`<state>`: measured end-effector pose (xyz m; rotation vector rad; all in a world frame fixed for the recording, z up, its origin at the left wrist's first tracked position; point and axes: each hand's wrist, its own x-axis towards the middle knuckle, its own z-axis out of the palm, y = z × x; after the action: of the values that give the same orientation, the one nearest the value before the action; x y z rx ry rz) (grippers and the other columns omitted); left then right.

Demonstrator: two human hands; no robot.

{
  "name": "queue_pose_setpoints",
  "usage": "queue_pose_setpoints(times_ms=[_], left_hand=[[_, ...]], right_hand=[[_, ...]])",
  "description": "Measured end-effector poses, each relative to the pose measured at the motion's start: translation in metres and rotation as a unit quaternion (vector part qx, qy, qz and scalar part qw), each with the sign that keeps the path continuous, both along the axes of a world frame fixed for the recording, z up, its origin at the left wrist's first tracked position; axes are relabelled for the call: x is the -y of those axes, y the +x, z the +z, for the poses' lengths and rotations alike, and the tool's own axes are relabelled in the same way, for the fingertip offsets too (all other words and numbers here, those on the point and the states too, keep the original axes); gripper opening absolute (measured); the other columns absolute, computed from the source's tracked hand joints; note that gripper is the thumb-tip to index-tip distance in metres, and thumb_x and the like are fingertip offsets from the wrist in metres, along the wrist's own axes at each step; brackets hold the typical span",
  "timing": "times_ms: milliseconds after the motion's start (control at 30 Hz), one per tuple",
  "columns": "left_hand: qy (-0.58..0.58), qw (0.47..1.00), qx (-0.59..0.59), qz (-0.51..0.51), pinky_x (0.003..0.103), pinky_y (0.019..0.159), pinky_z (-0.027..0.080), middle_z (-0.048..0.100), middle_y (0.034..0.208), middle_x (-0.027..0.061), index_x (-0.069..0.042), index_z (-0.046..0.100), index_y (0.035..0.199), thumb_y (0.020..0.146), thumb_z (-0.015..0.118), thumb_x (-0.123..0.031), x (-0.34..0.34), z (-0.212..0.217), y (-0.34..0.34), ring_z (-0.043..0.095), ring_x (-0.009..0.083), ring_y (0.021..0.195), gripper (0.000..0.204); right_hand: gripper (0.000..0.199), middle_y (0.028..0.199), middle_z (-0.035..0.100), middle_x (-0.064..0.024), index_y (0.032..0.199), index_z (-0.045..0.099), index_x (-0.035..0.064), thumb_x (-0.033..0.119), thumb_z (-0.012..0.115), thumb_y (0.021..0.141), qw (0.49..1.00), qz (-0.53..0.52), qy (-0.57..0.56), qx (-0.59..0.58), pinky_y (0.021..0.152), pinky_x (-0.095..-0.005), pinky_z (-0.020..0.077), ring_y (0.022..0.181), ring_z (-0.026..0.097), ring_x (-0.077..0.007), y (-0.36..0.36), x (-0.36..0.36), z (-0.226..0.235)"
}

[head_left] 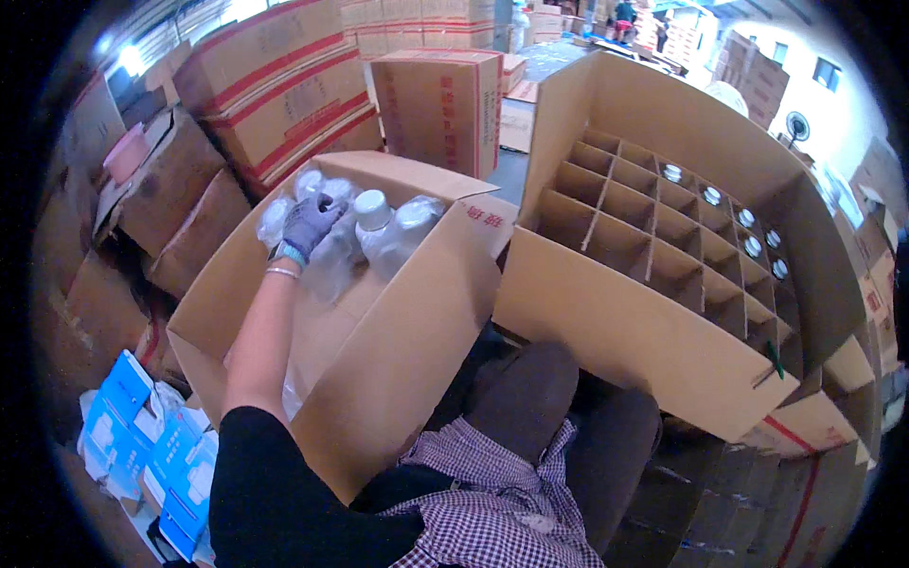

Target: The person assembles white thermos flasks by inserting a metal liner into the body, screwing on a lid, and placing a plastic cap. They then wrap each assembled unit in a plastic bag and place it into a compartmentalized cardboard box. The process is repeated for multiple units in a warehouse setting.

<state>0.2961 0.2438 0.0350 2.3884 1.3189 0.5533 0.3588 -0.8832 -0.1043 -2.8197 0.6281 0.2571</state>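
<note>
My left hand (311, 225), in a grey glove with a bracelet at the wrist, reaches into an open cardboard box (398, 331). Its fingers are curled over the top of a clear, plastic-wrapped bottle (333, 265), which they partly hide. Around it, at the box's far end, stand several more wrapped bottles, among them one with a white cap (373, 210). To the right, a larger carton (615, 322) with cardboard dividers (653, 204) holds several bottles with silvery caps (712, 196) in its far-right cells. My right hand is not in view.
Sealed cartons with red stripes (275, 76) are stacked behind the box, and another carton (436, 104) stands beside them. At lower left lie blue-and-white printed packages (180, 464). Worn cardboard boxes (170, 199) line the left side. A fan (797, 125) stands far right.
</note>
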Motion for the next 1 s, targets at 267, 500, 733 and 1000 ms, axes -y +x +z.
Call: queue_pose_setpoints(times_ms=[267, 500, 733, 1000], left_hand=[[-0.353, 0.91, -0.114, -0.187, 0.043, 0.081, 0.054, 0.071, 0.116, 0.0085, -0.01, 0.062, 0.13, 0.084, 0.072, -0.049, -0.026, -0.132, 0.043, 0.066, 0.0233, 0.1, 0.061], [0.051, 0.986, -0.154, 0.028, 0.043, 0.089, 0.054, 0.071, 0.116, 0.0142, -0.006, 0.061, 0.131, 0.083, 0.072, -0.034, -0.153, -0.181, 0.036, 0.069, 0.0312, 0.1, 0.057], [-0.132, 0.964, 0.218, -0.073, 0.041, 0.097, 0.051, 0.065, 0.126, 0.0082, -0.008, 0.052, 0.137, 0.072, 0.085, -0.03, -0.145, -0.193, 0.091, 0.063, 0.0264, 0.112, 0.076], [0.033, 0.981, 0.19, 0.035, 0.044, 0.103, 0.049, 0.062, 0.132, 0.0149, -0.012, 0.048, 0.138, 0.058, 0.091, -0.044, -0.066, -0.117, 0.089, 0.06, 0.034, 0.122, 0.096]], right_hand=[[0.046, 0.13, 0.063, -0.0241, 0.13, 0.063, 0.0005, 0.034, 0.058, 0.098, 0.987, 0.147, 0.07, -0.007, 0.102, -0.0433, 0.0466, 0.121, 0.058, -0.0403, 0.135, -0.195, 0.104], [0.044, 0.127, 0.067, -0.0203, 0.128, 0.064, -0.0005, 0.031, 0.062, 0.097, 0.971, 0.238, 0.032, -0.004, 0.103, -0.0408, 0.0469, 0.122, 0.061, -0.0349, 0.156, -0.236, 0.122], [0.046, 0.127, 0.065, -0.0195, 0.13, 0.062, 0.0017, 0.031, 0.066, 0.094, 0.962, 0.268, 0.049, -0.008, 0.099, -0.0402, 0.049, 0.116, 0.063, -0.034, 0.163, -0.259, 0.083], [0.045, 0.117, 0.065, -0.0159, 0.121, 0.062, 0.003, 0.024, 0.074, 0.082, 0.907, 0.416, 0.005, 0.06, 0.092, -0.0414, 0.0512, 0.107, 0.064, -0.033, 0.202, -0.362, 0.135]])
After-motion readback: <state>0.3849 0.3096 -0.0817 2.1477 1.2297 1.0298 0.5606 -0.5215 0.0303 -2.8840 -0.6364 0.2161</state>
